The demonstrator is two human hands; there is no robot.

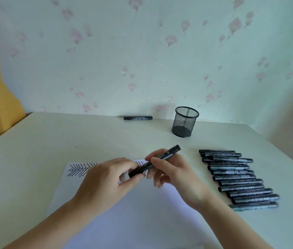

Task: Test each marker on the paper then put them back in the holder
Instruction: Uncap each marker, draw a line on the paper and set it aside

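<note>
Marker (155, 161): black, held tilted above the paper at frame centre, one end low left, the other up right toward the holder.
Left hand (106, 182): fingers and thumb pinch the marker's lower left end, seemingly the cap.
Right hand (174, 174): thumb and fingers curled round the marker's barrel, just right of the left hand; the two hands nearly touch.
Paper (124, 212): white sheet on the table, lower centre, under both hands; black zigzag strokes (78, 170) at its upper left corner, more strokes partly hidden behind the hands.
Holder (185, 122): black mesh cup, upright, upper centre-right near the table's far edge; no markers show inside it.
Row (237, 178): a dozen or so black markers lying side by side at right of the paper, well apart from the holder.
Lone marker (138, 118): lies flat at the far edge by the wall, left of the holder.
Table (34, 150): pale, plain.
Wall (142, 51): pale with pink flowers.
</note>
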